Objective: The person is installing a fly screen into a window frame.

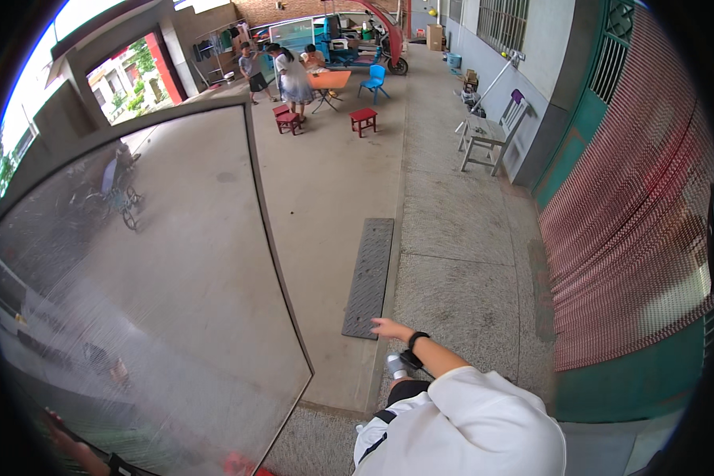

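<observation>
My right hand (390,328) stretches forward and left with its fingers extended and nothing seen in them. In the picture it overlaps the near end of a long dark grey slab (370,274) lying along the step edge; I cannot tell whether it touches. A black band circles the right wrist. At the lower left, my left hand (73,449) is dim beside a large see-through panel (206,262) with a dark frame. Its fingers are too blurred to read. Below me show a white shirt, black shorts and one light shoe (396,366).
Ahead, several people stand or sit around an orange table (329,80), with red stools (362,120) and a blue chair (374,82). A blue three-wheeler (345,44) stands behind. Right: a wooden chair (490,135), bead curtain (635,230) and green door. Through the panel shows a cyclist (123,190).
</observation>
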A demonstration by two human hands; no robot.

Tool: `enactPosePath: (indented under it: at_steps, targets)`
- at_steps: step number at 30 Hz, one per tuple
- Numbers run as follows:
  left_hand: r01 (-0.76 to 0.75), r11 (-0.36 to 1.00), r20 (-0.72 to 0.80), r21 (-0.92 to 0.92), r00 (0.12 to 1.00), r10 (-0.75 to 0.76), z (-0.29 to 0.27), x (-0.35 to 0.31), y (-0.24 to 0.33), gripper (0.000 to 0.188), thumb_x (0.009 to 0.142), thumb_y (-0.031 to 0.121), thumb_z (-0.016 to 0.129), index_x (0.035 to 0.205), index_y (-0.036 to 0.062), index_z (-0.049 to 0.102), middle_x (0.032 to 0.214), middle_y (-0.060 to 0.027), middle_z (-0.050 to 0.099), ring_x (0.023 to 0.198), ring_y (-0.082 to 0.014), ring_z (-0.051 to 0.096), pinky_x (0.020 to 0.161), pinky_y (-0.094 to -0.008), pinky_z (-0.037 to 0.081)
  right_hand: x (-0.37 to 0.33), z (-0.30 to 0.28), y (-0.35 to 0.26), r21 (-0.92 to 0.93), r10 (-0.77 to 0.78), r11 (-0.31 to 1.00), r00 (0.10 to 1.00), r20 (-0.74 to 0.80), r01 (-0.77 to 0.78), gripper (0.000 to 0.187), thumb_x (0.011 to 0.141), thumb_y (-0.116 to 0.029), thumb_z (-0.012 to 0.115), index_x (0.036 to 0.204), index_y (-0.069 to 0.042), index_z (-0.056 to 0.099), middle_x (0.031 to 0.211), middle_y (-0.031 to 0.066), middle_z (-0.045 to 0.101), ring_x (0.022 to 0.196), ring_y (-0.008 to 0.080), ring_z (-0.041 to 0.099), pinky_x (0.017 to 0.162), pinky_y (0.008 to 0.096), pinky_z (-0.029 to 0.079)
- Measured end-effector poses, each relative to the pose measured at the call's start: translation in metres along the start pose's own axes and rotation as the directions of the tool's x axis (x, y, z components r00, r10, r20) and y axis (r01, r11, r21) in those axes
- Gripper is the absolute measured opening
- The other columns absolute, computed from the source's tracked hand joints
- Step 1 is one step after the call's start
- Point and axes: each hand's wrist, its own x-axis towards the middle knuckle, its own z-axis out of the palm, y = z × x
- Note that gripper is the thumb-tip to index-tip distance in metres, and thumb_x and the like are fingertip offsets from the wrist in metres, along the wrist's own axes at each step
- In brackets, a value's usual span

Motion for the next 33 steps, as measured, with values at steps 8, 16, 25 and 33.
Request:
enactPosePath:
  at_steps: [8, 16, 25, 33]
  targets:
    - [0.258, 0.966, 0.016, -0.027, 0.966, -0.258, 0.261, -0.114, 0.119, 0.034, 0.084, 0.034, 0.055, 0.087, 0.0012, 0.063, 0.071, -0.0002, 0.055, 0.064, -0.0072, 0.047, 0.061, -0.0206, 0.038, -0.163, -0.269, 0.335, 0.070, 0.366, 0.923, 0.810, -0.458, -0.377, 0.021, 0.067, -0.016, 0.054, 0.082, -0.002, 0.059, 0.073, 0.0120, 0.061, 0.065, 0.0214, 0.058, 0.055, 0.0343, 0.045]
    - [0.173, 0.979, 0.171, -0.108, 0.973, -0.153, 0.501, -0.237, 0.249, 0.034, 0.086, 0.031, 0.053, 0.073, -0.0001, 0.060, 0.062, -0.0006, 0.054, 0.055, -0.0064, 0.043, 0.051, -0.0214, 0.036, -0.215, -0.376, 0.278, 0.669, 0.850, 0.478, 0.492, -0.190, -0.569, 0.019, 0.080, -0.013, 0.044, 0.095, -0.003, 0.052, 0.075, 0.0112, 0.061, 0.057, 0.0196, 0.057, 0.051, 0.0332, 0.047]
    - [0.134, 0.980, 0.190, 0.146, 0.969, -0.161, 0.757, -0.347, 0.275, 0.040, 0.085, 0.034, 0.053, 0.065, 0.0003, 0.058, 0.057, -0.0002, 0.051, 0.053, -0.0064, 0.042, 0.050, -0.0210, 0.034, -0.081, -0.529, 0.246, 0.701, 0.765, 0.546, 0.614, -0.194, -0.459, 0.025, 0.084, -0.018, 0.046, 0.106, -0.007, 0.045, 0.084, 0.0127, 0.061, 0.069, 0.0221, 0.060, 0.059, 0.0348, 0.049]
    - [0.390, 0.916, 0.266, -0.095, 0.897, -0.354, 0.974, -0.425, 0.287, 0.036, 0.085, 0.034, 0.054, 0.065, 0.0038, 0.056, 0.059, 0.0014, 0.051, 0.054, -0.0053, 0.041, 0.050, -0.0197, 0.033, -0.001, -0.677, 0.262, 0.818, 0.821, 0.395, 0.559, -0.111, -0.417, 0.021, 0.083, -0.017, 0.045, 0.100, -0.006, 0.046, 0.081, 0.0151, 0.061, 0.059, 0.0243, 0.059, 0.051, 0.0348, 0.048]
